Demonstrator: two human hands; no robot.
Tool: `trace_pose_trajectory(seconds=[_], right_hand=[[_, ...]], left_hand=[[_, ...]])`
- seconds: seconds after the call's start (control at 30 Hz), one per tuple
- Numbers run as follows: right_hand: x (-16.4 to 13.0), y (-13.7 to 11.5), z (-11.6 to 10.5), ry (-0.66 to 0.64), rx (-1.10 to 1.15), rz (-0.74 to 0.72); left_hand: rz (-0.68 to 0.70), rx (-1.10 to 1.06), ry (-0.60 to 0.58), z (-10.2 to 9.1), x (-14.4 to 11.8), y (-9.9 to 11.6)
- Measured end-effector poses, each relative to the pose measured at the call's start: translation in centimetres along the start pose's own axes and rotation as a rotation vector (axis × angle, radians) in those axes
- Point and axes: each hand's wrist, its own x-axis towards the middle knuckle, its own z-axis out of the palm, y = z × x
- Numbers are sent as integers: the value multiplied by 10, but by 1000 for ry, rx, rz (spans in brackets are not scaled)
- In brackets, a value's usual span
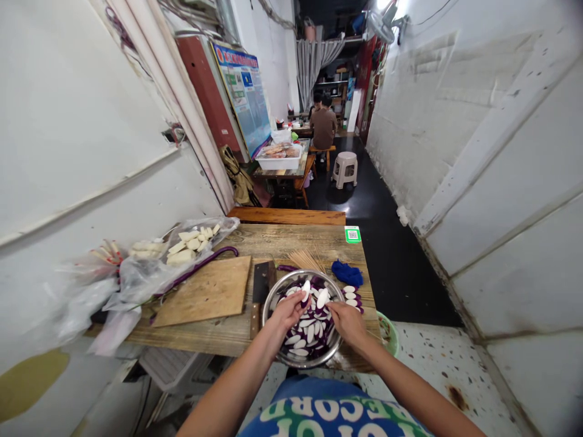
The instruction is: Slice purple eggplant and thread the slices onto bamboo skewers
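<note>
A steel bowl (272,290) full of purple-skinned, white-fleshed eggplant slices stands at the table's near edge. Above it, my left hand (288,311) pinches one eggplant slice (306,290) between thumb and fingers. My right hand (350,323) is closed at the bowl's right side, on what looks like a thin bamboo skewer, mostly hidden by the fingers. Another eggplant slice (323,297) sits just beyond its fingertips. Right of the bowl, several eggplant slices (350,296) lie in a row, partly behind my right hand. Loose bamboo skewers (307,259) are spread behind the bowl.
A cleaver (261,282) and a wooden cutting board (207,292) lie left of the bowl. Beyond are a long eggplant (200,264) and plastic bags (146,273). A blue cloth (347,273) lies behind right; a green basin (388,334) is below. People sit farther back.
</note>
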Motion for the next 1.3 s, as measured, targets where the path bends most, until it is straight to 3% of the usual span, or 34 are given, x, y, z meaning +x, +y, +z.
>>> trace_pose_trajectory(seconds=[0.2, 0.43, 0.67, 0.93, 1.13, 1.3], right_hand=[[6, -3, 3, 72, 77, -45], [8, -4, 9, 132, 134, -55], [-2, -1, 25, 167, 184, -14], [-7, 3, 29, 193, 232, 21], [-8, 4, 29, 210, 273, 34], [-7, 9, 27, 213, 277, 43]], left_hand=[[-8, -138, 31, 12, -4, 13], [-28, -141, 21, 21, -12, 19], [-26, 5, -6, 13, -7, 16], [-89, 234, 2, 21, -9, 5], [-124, 238, -16, 24, -11, -5], [-66, 249, -60, 23, -14, -7]])
